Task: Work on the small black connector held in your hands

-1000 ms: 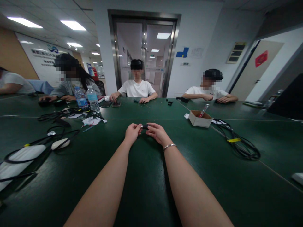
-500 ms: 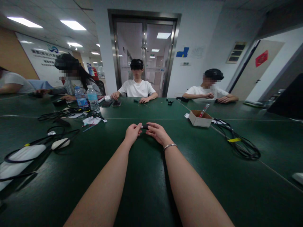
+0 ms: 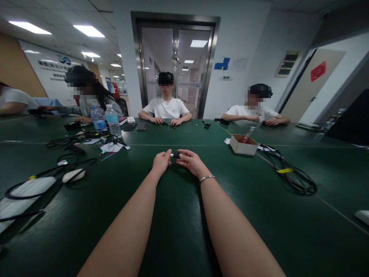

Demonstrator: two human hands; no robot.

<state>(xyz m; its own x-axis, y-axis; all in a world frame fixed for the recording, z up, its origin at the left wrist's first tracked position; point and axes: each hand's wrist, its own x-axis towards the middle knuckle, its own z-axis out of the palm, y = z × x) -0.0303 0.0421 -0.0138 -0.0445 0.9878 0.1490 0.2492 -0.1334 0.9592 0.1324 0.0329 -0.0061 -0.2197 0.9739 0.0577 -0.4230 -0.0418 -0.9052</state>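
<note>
A small black and silver stick-shaped object [image 3: 174,155] lies level between my two hands, just above the green table; its exact kind is too small to tell. My left hand [image 3: 162,161] pinches its silver end between thumb and forefinger. On the black end, the thumb and fingers of my right hand [image 3: 191,161] are closed. Part of the object is hidden by the fingertips at both ends. A silver bracelet [image 3: 207,179] circles my right wrist.
On the right stand a cardboard box [image 3: 243,148] and a coiled black cable [image 3: 296,177]. To the left are water bottles [image 3: 113,120], tangled cables [image 3: 77,139], a white mouse [image 3: 74,175] and a keyboard [image 3: 29,194]. Several people sit around the green table [image 3: 178,215].
Slightly more of the silver part shows between my hands, which have barely moved. The person opposite has drawn one hand from the phone toward the other hand.
</note>
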